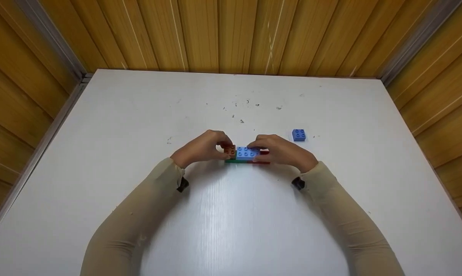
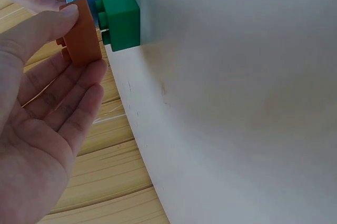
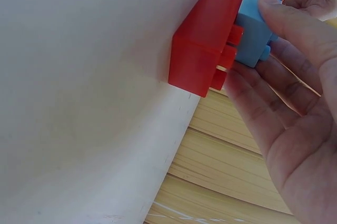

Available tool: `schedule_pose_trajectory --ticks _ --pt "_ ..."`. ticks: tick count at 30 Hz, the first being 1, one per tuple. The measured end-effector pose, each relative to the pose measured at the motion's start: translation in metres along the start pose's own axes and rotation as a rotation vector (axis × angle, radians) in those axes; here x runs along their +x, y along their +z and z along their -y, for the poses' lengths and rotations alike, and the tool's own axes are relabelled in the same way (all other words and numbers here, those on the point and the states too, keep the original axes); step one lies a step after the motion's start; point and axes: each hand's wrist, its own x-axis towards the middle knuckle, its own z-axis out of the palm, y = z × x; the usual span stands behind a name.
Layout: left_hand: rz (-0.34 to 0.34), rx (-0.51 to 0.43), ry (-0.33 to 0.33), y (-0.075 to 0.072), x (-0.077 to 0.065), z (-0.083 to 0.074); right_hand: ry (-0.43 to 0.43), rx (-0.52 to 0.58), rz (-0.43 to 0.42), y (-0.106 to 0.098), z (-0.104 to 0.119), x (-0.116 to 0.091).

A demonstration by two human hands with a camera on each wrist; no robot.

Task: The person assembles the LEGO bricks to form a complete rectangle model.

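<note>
Between thumb and fingertips, my left hand pinches an orange brick, held just off the studs at the end of a green brick. My right hand grips a light blue brick by its long sides. That brick sits over the place where the green brick and a red brick meet end to end on the table. Studs at the red brick's outer end are uncovered in the right wrist view. Fingers partly hide the orange and light blue bricks in the head view.
A small blue brick with studs up stands on the white table, beyond my right hand. Dark scuff marks spot the table's far half. Wood-patterned panels rise behind and at both sides.
</note>
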Motion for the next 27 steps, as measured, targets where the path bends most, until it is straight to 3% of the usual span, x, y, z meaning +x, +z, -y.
schedule_pose_trajectory --ticks 7,16,27 --pt "0.003 0.0 0.005 0.0025 0.0004 0.0007 0.002 -0.009 0.0 0.0012 -0.0002 0.0003" --pt "0.008 0.018 0.005 0.0039 0.0013 0.0016 -0.08 0.004 -0.043 0.002 -0.0025 -0.0005" --pt "0.018 0.0 -0.013 0.0039 0.0012 0.0019 -0.044 0.006 -0.017 0.0006 -0.003 0.0005"
